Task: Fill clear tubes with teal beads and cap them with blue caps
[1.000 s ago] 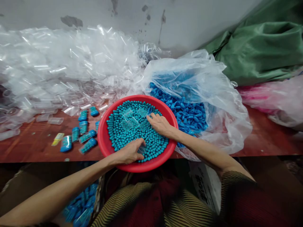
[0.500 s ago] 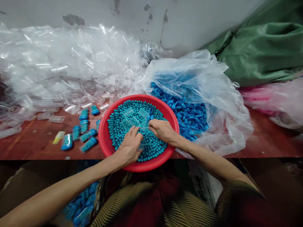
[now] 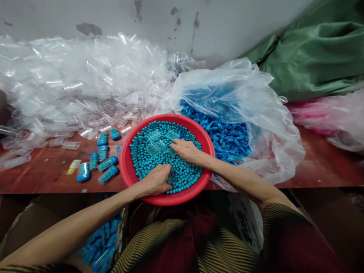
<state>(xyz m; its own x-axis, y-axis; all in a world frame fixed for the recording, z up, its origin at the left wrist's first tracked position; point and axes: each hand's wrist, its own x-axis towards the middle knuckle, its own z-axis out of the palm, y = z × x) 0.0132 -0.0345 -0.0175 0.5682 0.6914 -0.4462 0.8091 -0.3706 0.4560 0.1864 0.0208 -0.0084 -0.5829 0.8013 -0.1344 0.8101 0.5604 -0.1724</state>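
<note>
Our L hand [image 3: 156, 180] sits low over the nr-left part of the red plastic basin [image 3: 124, 162], thumb & fingers curved narrowly about a clear plastic tube [image 3: 170, 177], seen in part only. Our R hand [image 3: 187, 151] enters over the RH side of the basin, fingers bent twd the centre; we cannot tell if its fingertips grip a pc.

Basin loc.: mid-length of the tabletop [image 3: 57, 178], nr rim projecting past the front edge. Contents: turquoise beads [image 3: 183, 180], w/ several clear containers [image 3: 153, 135] lying on them, fwd of our hands. One small dark-blue pc [image 3: 181, 132] lies just beyond our R hand.

L of basin, twd the front edge, we see bead-filled containers w/ blue caps [image 3: 83, 172], plus a yellow-and-white packet [image 3: 74, 167]. Along the rear edge, from the LH end to behind the basin: heap of clear tubes [image 3: 85, 76].

R of basin: translucent plastic bag [image 3: 273, 155], open, w/ loose blue caps [image 3: 230, 138]. Nr the rear RH corner: green fabric [image 3: 315, 64] & a pink-and-white bundle [image 3: 332, 117]. Below the front edge, LH side: more blue-capped containers [image 3: 104, 242], partly hidden by our L forearm.
</note>
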